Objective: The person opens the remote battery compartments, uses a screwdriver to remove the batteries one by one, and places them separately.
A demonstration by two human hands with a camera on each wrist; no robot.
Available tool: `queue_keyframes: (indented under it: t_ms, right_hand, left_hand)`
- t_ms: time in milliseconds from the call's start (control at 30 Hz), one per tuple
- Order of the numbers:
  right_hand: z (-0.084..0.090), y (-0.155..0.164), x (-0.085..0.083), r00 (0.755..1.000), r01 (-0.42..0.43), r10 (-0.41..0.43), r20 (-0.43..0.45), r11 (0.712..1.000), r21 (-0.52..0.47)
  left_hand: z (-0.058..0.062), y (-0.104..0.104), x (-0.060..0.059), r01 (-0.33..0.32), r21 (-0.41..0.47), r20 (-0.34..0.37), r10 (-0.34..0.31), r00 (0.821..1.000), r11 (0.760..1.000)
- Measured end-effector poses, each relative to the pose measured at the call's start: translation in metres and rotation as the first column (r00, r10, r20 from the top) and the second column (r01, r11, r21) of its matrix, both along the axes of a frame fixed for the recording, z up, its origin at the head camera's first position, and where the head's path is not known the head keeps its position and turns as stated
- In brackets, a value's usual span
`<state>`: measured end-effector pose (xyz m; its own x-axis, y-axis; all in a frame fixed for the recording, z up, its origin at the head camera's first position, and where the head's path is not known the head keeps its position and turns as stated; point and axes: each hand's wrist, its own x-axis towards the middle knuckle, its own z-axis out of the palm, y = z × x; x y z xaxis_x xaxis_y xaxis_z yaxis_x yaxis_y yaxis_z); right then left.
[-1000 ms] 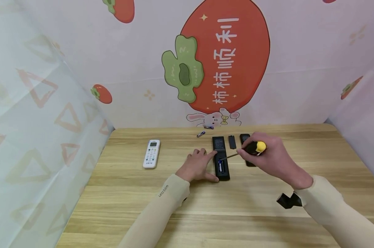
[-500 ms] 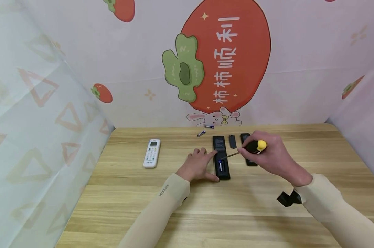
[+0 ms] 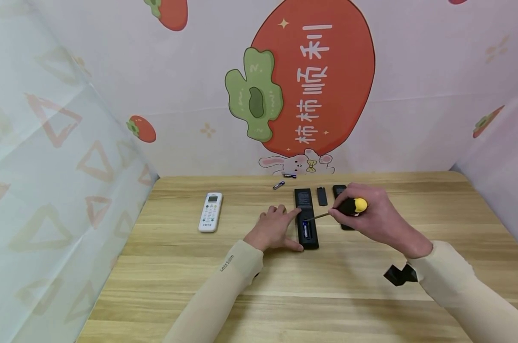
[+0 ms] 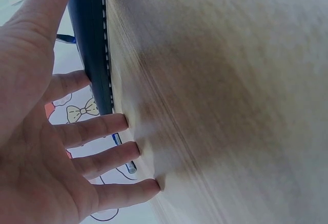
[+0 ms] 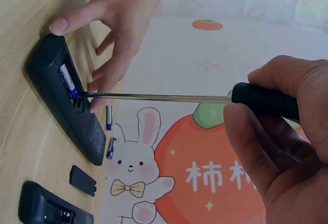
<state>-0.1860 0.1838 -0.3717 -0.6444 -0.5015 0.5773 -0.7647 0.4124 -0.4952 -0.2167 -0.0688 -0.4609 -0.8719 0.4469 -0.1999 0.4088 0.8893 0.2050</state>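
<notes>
Two hands worked at one black remote (image 3: 306,219) lying back-up on the wooden table (image 3: 284,295). The right hand (image 3: 372,219) gripped a screwdriver (image 3: 348,207), its tip at a blue battery (image 5: 68,80) in the open compartment. The left hand (image 3: 272,228), fingers straight, steadied the remote's edge. A battery cover (image 3: 322,196), second black remote (image 5: 54,208) and white remote (image 3: 209,212) lay nearby.

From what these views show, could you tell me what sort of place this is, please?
Probably a staged tabletop booth, not a lived-in room: a wooden table enclosed by cartoon persimmon backdrop sheets, with a black remote and white remote laid out.
</notes>
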Motion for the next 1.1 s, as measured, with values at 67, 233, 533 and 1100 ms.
queue_keyframes:
  t_ms: [67, 233, 533, 1100]
  right_hand:
    - [0.001, 0.000, 0.000, 1.000, -0.008, 0.007, 0.018, 1.000, 0.014]
    - [0.004, 0.002, 0.001, 0.999, -0.025, 0.022, 0.048, 0.998, 0.060]
    - [0.008, 0.005, 0.001, 0.994, -0.068, 0.056, 0.099, 0.991, 0.118]
    - [0.016, -0.012, 0.007, 0.997, -0.061, 0.050, 0.057, 0.976, 0.210]
  left_hand:
    - [-0.001, 0.000, 0.000, -0.002, -0.001, 0.003, 0.002, 1.000, 1.000]
    - [0.000, 0.000, 0.000, 0.003, -0.003, -0.007, -0.003, 1.000, 1.000]
    - [-0.001, 0.000, 0.000, 0.008, -0.004, -0.015, -0.008, 1.000, 1.000]
    - [0.000, -0.001, 0.001, 0.003, 0.008, -0.010, -0.003, 1.000, 1.000]
